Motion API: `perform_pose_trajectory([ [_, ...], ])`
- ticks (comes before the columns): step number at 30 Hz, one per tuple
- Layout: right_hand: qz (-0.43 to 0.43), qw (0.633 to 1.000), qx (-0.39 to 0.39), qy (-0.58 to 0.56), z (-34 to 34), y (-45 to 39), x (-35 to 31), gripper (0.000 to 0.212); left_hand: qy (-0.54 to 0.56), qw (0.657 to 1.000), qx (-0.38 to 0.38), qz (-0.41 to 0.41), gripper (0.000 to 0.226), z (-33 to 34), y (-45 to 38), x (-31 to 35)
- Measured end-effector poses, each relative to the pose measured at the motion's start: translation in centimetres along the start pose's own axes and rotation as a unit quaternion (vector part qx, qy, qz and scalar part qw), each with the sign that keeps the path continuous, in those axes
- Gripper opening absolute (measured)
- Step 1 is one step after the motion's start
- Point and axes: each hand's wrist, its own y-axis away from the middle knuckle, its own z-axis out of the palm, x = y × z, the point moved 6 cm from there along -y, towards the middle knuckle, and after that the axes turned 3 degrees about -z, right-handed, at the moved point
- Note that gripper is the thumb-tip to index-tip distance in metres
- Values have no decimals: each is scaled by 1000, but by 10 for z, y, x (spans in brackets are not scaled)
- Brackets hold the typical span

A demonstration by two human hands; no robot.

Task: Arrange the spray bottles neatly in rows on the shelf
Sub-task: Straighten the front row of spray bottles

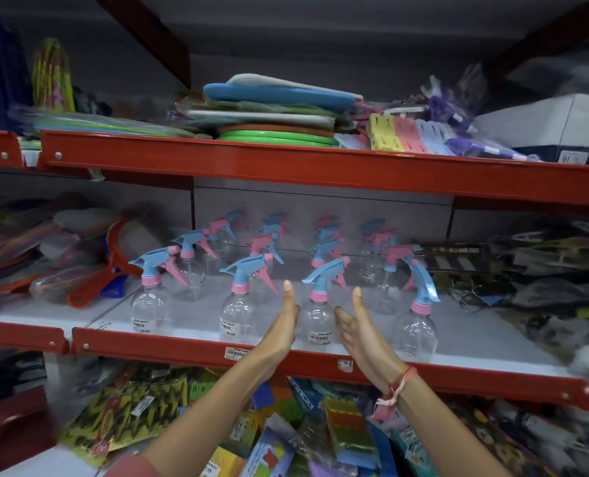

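Several clear spray bottles with blue and pink trigger heads stand in rows on the white middle shelf point(475, 342). In the front row, one bottle point(317, 318) stands between my two hands. My left hand point(282, 325) is just left of it, fingers straight and thumb up, palm facing the bottle. My right hand point(358, 325) is just right of it, palm facing in. Neither hand grips the bottle; I cannot tell whether they touch it. Other front bottles stand at the left point(150, 304), centre-left point(239, 315) and right point(417, 328). The right one's head is turned differently.
A red shelf lip point(183, 352) with a price tag runs along the front edge. Red and blue handled items point(103, 280) lie left of the bottles, dark packaged goods point(527, 270) to the right. The shelf above holds stacked plastic boards point(279, 111). Colourful packets point(286, 442) fill the space below.
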Motion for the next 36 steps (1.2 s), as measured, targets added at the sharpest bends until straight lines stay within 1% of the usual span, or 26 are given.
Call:
perform_pose_trajectory([
  [6, -2, 1000, 4, -8, 2, 7, 3, 82, -5, 1000, -15, 19, 120, 0, -14, 0],
  [8, -2, 1000, 6, -11, 1, 9, 3, 82, 4, 1000, -20, 22, 115, 0, -17, 0],
  [11, -3, 1000, 6, -13, 0, 10, 3, 82, 19, 999, -23, 27, 99, -1, -19, 0],
  [12, -2, 1000, 5, -14, 0, 10, 3, 82, 20, 999, -24, 30, 98, -2, -19, -1],
  [14, -3, 1000, 4, -17, -2, 10, 4, 83, 13, 999, -18, 35, 102, -3, -19, -4],
  [15, -7, 1000, 5, -20, -3, 11, 5, 83, 7, 999, 1, 40, 105, -5, -19, -7],
  [17, -27, 999, 14, -31, -10, 15, 4, 81, 4, 994, 78, 75, 105, -12, -14, -11],
  [18, -44, 998, 27, -35, -17, 18, 3, 79, 13, 987, 125, 104, 99, -16, -11, -11],
  [19, -63, 996, 48, -42, -25, 22, 1, 76, 30, 975, 170, 137, 87, -20, -5, -12],
  [20, -87, 992, 79, -54, -36, 27, 0, 72, 51, 962, 208, 168, 72, -21, 3, -11],
  [21, -112, 983, 127, -69, -50, 33, -2, 68, 72, 953, 230, 185, 61, -19, 10, -10],
  [22, -137, 969, 187, -83, -65, 39, -3, 63, 91, 949, 234, 191, 55, -15, 15, -8],
  [24, -178, 931, 305, -96, -98, 53, -3, 53, 112, 955, 209, 180, 51, 2, 19, -5],
  [25, -190, 914, 346, -98, -113, 57, -3, 48, 113, 961, 188, 171, 52, 13, 20, -2],
  [26, -189, 904, 371, -99, -126, 56, -2, 44, 109, 968, 164, 158, 52, 24, 18, 0],
  [27, -178, 904, 379, -89, -138, 51, 0, 42, 104, 975, 135, 140, 54, 38, 17, 2],
  [28, -157, 915, 365, -69, -149, 43, 2, 45, 98, 983, 100, 117, 57, 52, 17, 3],
  [29, -128, 933, 332, -50, -159, 34, 5, 54, 88, 990, 60, 90, 61, 69, 18, 5],
  [32, -42, 974, 213, -57, -169, 10, 13, 87, 30, 998, -61, 10, 75, 112, 25, 6],
  [34, -5, 988, 144, -56, -167, 4, 15, 106, 23, 994, -102, -16, 84, 133, 25, 7],
  [36, 20, 994, 95, -50, -161, 3, 15, 115, 29, 992, -121, -19, 91, 144, 19, 6],
])
